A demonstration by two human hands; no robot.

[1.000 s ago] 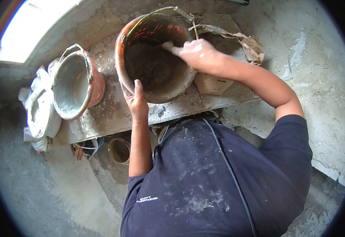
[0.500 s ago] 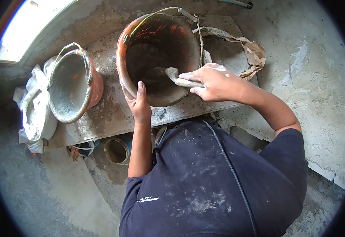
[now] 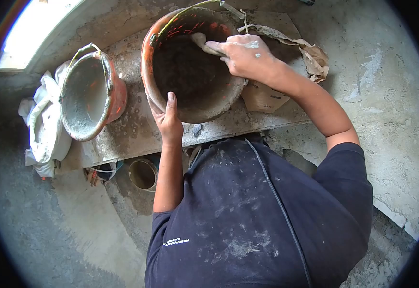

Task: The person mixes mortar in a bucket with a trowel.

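Observation:
A large orange bucket [image 3: 148, 72], crusted with grey mortar, tilts toward me on the ledge. My left hand [image 3: 168, 124] grips its near left rim, thumb on the outside and fingers mostly hidden behind the wall. Over the right side of the opening, my right hand [image 3: 250, 56] is closed round the handle of a mortar-caked trowel [image 3: 199, 40]. The trowel's neck points up and left inside the bucket; its blade is lost in the dark interior. Dried pale mortar spots the back of this hand.
Left of the big bucket stands a smaller orange bucket [image 3: 119, 103] holding greyish liquid, beside a white sack [image 3: 48, 141]. Torn brown paper [image 3: 316, 61] lies to the right on the concrete ledge [image 3: 132, 137]. Below the ledge is a round container [image 3: 142, 174].
My right hand and the trowel have moved up, toward the bucket's far side. My left hand keeps its hold on the rim. The whole view has shifted slightly.

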